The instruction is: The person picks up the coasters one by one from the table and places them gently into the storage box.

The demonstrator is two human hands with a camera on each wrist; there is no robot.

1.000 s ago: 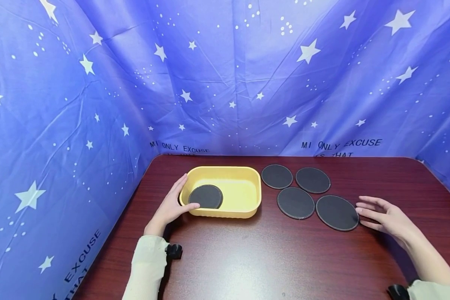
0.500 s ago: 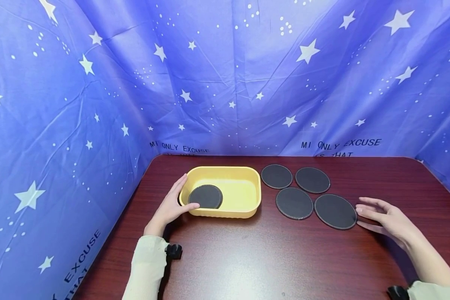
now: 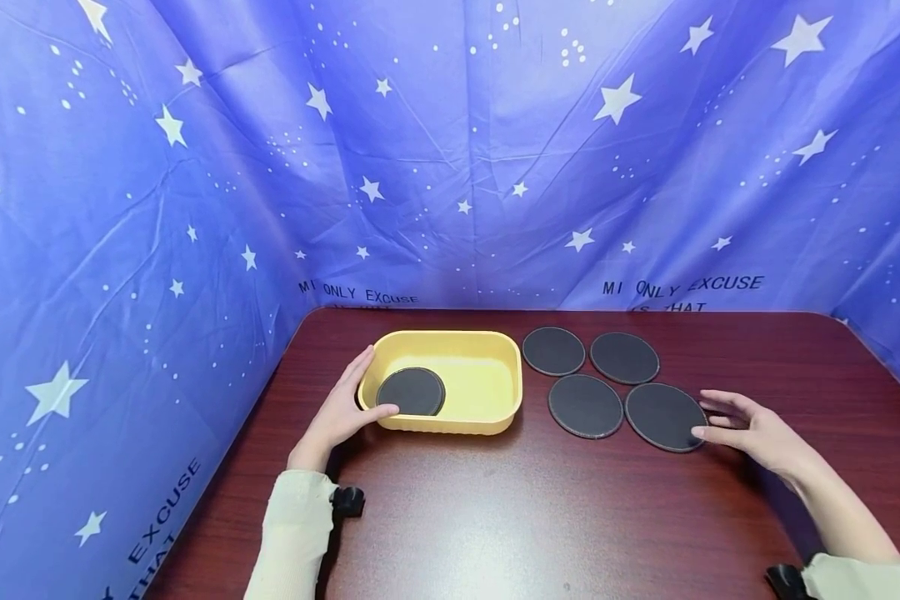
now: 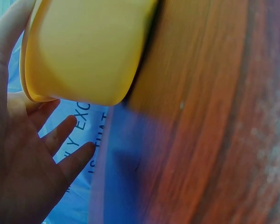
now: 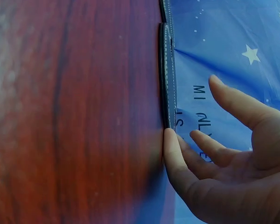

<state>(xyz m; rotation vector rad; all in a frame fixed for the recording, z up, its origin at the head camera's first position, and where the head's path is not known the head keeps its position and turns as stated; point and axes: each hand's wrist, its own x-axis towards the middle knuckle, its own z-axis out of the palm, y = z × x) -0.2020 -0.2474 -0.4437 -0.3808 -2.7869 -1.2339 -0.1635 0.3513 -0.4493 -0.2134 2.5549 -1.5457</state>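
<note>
A yellow plastic box (image 3: 480,387) stands on the left part of the table, a round black coaster (image 3: 411,392) lying flat inside at its left end. My left hand (image 3: 339,415) holds that end, thumb over the near rim and fingers spread along the outer wall. To the right of the box, several similar coasters lie on the tabletop. My right hand (image 3: 757,429) is at the right edge of the nearest one (image 3: 666,417). In the right wrist view a fingertip (image 5: 170,137) touches that coaster's edge, while the thumb (image 5: 219,86) stays raised apart from it.
Another coaster (image 3: 585,406) lies just left of the one at my right hand. Two more, a left one (image 3: 553,351) and a right one (image 3: 625,358), lie behind them. A blue star-patterned curtain (image 3: 465,150) hangs behind the dark red wooden table (image 3: 457,517).
My right hand has moved left, its thumb now overlapping the nearest coaster in the head view. That coaster and its left neighbour have slid slightly left. The left hand and box have stayed put.
</note>
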